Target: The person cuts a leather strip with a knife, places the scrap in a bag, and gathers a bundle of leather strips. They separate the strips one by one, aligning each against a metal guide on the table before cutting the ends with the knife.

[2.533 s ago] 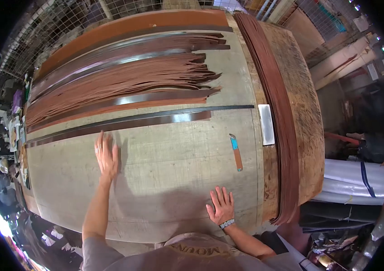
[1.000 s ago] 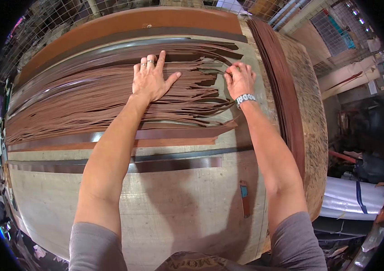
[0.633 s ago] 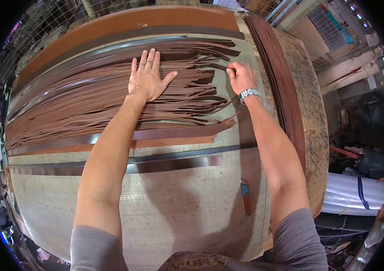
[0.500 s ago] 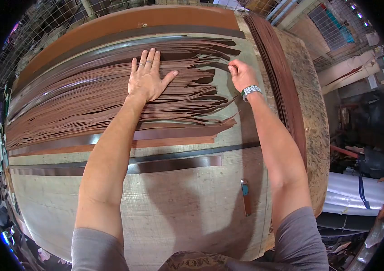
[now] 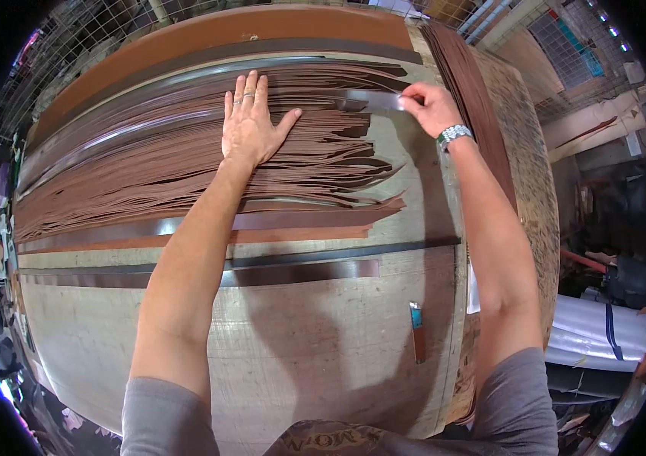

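Many long brown leather strips (image 5: 133, 167) lie side by side in a wide bundle across the table. My left hand (image 5: 251, 129) rests flat on top of them with its fingers spread and a ring on one finger. At the strips' right ends, my right hand (image 5: 428, 108), with a metal watch at the wrist, pinches the end of one shiny strip (image 5: 372, 99). That strip runs left from my fingertips into the bundle. Several neighbouring strip ends are uneven and curled.
A dark straight bar (image 5: 338, 254) and a single brown strip (image 5: 300, 273) cross the table (image 5: 262, 349) below the bundle. A small blade tool (image 5: 417, 333) lies nearer me. More strips (image 5: 482, 114) hang along the right side. Wide tan leather (image 5: 216, 34) lies at the back.
My right hand has moved right, drawing the pinched strip further out past the other ends. The strip now shows a shiny face. My left hand stays flat on the bundle.
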`<action>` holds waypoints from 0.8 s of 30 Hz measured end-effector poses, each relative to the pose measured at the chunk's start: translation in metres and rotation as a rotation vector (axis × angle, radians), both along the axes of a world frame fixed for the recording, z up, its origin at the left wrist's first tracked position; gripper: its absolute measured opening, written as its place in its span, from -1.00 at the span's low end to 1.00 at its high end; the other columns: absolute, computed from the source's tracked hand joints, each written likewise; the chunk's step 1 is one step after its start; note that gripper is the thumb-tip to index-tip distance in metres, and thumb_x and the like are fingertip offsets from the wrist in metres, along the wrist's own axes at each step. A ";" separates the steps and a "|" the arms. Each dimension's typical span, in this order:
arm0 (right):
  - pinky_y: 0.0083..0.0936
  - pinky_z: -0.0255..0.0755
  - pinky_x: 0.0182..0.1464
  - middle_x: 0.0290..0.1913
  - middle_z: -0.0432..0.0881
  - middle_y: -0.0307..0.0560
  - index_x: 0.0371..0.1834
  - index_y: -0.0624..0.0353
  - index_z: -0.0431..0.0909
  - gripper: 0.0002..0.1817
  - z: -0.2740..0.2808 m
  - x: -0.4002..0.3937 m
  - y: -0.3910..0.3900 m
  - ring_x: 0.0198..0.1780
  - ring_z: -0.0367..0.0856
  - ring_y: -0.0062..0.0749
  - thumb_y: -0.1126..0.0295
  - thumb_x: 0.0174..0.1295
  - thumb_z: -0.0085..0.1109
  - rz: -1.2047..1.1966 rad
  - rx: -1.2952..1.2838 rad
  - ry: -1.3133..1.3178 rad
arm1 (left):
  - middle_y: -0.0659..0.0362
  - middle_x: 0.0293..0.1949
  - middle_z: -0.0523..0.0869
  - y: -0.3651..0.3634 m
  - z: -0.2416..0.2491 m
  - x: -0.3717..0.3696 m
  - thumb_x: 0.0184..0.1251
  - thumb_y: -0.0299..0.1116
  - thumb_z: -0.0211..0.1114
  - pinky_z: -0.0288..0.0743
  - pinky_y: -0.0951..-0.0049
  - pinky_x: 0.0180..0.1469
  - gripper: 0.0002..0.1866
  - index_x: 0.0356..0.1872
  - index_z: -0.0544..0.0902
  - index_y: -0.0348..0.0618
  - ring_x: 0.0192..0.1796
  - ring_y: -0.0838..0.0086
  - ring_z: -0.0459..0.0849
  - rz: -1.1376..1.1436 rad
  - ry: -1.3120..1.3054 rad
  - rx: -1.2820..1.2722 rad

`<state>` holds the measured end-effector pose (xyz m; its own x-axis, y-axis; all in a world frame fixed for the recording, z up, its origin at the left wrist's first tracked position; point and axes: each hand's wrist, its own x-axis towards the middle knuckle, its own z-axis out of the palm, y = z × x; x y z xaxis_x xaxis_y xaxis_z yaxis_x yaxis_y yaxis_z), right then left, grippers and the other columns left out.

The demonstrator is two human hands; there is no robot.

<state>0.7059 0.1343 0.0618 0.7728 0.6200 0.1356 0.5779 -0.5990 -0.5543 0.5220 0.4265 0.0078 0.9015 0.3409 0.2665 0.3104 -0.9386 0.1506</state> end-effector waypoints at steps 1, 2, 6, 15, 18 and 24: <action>-0.33 0.57 -0.08 -0.20 0.77 0.03 -0.15 0.21 0.73 -0.76 0.002 0.002 0.000 -0.18 0.74 -0.19 0.27 0.27 0.43 -0.041 0.032 -0.060 | 0.01 0.69 0.04 0.000 0.000 0.000 0.45 0.48 -0.04 -0.27 0.10 0.72 0.06 0.65 0.09 -0.24 0.73 0.18 -0.13 0.016 0.018 -0.002; -0.32 0.57 -0.11 -0.21 0.76 0.01 -0.17 0.20 0.73 -0.77 0.005 0.003 0.003 -0.20 0.73 -0.19 0.28 0.27 0.43 -0.082 0.065 -0.121 | -0.01 0.69 0.05 0.001 0.001 0.000 0.45 0.48 -0.05 -0.27 0.10 0.72 0.06 0.65 0.09 -0.25 0.73 0.17 -0.12 0.023 0.018 0.004; -0.31 0.58 -0.14 -0.27 0.77 0.02 -0.22 0.20 0.72 -0.78 0.023 0.005 0.016 -0.26 0.72 -0.14 0.27 0.27 0.43 -0.015 0.128 -0.366 | -0.09 0.68 0.03 0.000 0.000 0.000 0.46 0.44 0.00 -0.28 0.08 0.72 0.07 0.63 0.09 -0.33 0.73 0.11 -0.13 0.030 -0.050 -0.034; -0.48 0.50 -0.24 -0.42 0.69 -0.11 -0.27 0.24 0.68 -0.75 0.116 -0.068 0.002 -0.36 0.63 -0.48 0.24 0.31 0.37 -0.066 0.252 -0.124 | -0.09 0.27 0.54 -0.022 0.038 -0.041 0.50 0.10 0.29 0.33 0.02 0.29 -0.40 0.27 0.57 -0.20 0.26 0.04 0.46 0.082 -0.604 -0.327; -0.49 0.46 -0.27 -0.45 0.62 -0.13 -0.31 0.23 0.65 -0.80 0.141 -0.161 -0.018 -0.38 0.58 -0.46 0.32 0.32 0.36 0.087 0.280 0.071 | -0.09 0.06 0.69 -0.039 0.060 -0.071 0.42 0.35 0.25 0.56 0.09 0.07 -0.24 0.09 0.60 -0.32 -0.02 0.09 0.68 -0.026 -0.489 -2.207; -0.37 0.50 -0.24 -0.41 0.66 -0.07 -0.26 0.22 0.67 -0.80 0.116 -0.219 -0.035 -0.36 0.65 -0.26 0.29 0.38 0.31 0.496 0.108 0.268 | 0.32 -0.63 0.39 -0.008 0.089 -0.092 0.64 -0.06 0.13 0.17 0.56 -0.58 -0.64 -0.26 0.54 -0.15 -0.69 0.58 0.24 -0.465 -0.415 -2.390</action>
